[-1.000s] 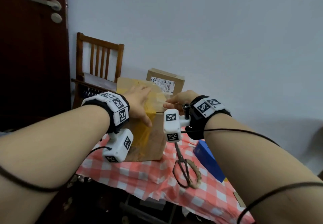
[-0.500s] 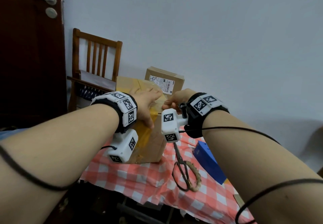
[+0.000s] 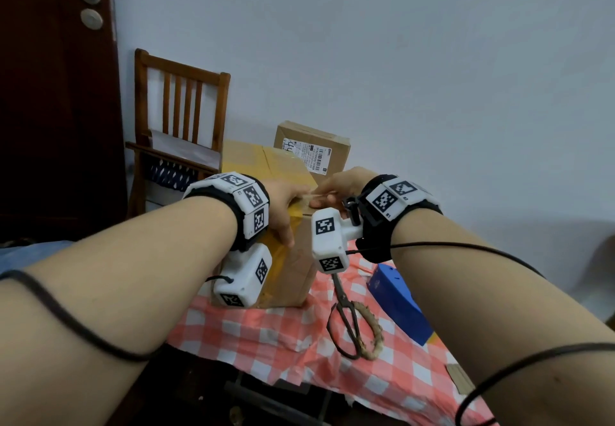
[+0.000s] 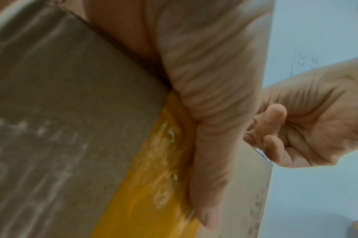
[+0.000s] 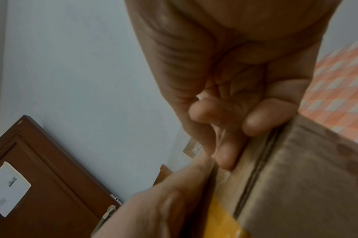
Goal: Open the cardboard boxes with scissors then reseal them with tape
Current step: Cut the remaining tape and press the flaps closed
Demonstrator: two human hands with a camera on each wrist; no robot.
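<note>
The large cardboard box (image 3: 293, 226) stands upright on the surface, on the red-and-white checked cloth (image 3: 266, 336), and serves as the landmark here. A strip of yellow tape (image 3: 283, 166) runs over its top and down its near face.

The left hand (image 3: 284, 207) lies on the box's near top edge, thumb laid flat along the yellow tape on the near face; its grip is spread and pressing, not curled around anything. In the left wrist view the thumb (image 4: 204, 145) lies straight down the tape beside the bare cardboard.

The right hand (image 3: 336, 189) is at the same top edge, just right of the left hand. Its grip is curled, fingertips (image 5: 225, 154) pressed to the box's edge; they seem to pinch a pale tape end there, though the wrist view is too blurred to tell for certain.

The scissors (image 3: 346, 319) lie closed on the cloth near the box's right bottom corner, touched by neither hand, beside a coil of rope (image 3: 372, 332). A blue box (image 3: 399, 302) sits further right. A smaller labelled cardboard box (image 3: 312, 149) stands just behind the large one. A wooden chair (image 3: 179, 126) is behind and to its left.
</note>
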